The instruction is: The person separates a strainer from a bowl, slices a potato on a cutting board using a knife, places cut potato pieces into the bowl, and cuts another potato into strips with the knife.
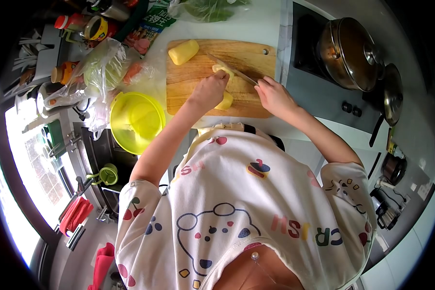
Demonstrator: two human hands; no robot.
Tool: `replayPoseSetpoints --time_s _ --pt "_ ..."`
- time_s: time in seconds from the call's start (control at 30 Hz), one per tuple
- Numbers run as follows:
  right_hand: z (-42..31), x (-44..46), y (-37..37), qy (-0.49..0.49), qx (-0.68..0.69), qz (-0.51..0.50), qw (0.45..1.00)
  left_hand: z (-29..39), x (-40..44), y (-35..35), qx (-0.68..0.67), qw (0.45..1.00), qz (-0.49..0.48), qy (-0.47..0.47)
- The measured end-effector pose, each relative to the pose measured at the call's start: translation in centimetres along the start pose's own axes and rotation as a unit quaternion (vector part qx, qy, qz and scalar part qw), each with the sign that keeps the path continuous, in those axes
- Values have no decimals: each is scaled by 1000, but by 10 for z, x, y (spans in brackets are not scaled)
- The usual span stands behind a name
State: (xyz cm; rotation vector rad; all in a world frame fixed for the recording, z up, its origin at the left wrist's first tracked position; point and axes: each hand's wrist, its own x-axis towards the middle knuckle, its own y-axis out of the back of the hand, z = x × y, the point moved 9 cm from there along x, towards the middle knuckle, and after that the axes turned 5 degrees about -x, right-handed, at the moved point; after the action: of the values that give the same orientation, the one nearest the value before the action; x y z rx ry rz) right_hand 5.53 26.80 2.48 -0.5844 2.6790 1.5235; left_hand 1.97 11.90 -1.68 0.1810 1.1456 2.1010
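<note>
A wooden cutting board (249, 53) lies on the white counter. My right hand (274, 96) is closed around the handle of a knife (237, 71), whose blade points up and to the left over the board. My left hand (210, 89) is bent, its fingertips at pale yellow pieces, perhaps potato (222, 70), beside the blade. Another yellow piece (224, 101) lies on the board just below my left hand, partly hidden by it. A larger peeled yellow piece (183, 52) rests at the board's upper left corner.
A yellow-green basin (137, 123) stands left of the board, above a dark sink. Plastic bags with produce (105, 67), bottles and packets crowd the upper left. Leafy greens (210, 8) lie beyond the board. At right, a lidded pot (349, 53) stands on the stove (314, 92).
</note>
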Motion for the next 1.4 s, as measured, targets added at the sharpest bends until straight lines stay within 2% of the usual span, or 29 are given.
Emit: replayPoseSetpoints --time_s 0.63,1.13,1.4 --pt "-1 0 -1 -23 -30 -59 998 0 1 -1 5 1000 -2 -12" --pt "8 16 -10 -9 27 30 999 0 -4 4 -33 999 11 -9" --pt "-3 5 -3 -2 20 4 1000 -3 -4 2 -28 999 -6 22"
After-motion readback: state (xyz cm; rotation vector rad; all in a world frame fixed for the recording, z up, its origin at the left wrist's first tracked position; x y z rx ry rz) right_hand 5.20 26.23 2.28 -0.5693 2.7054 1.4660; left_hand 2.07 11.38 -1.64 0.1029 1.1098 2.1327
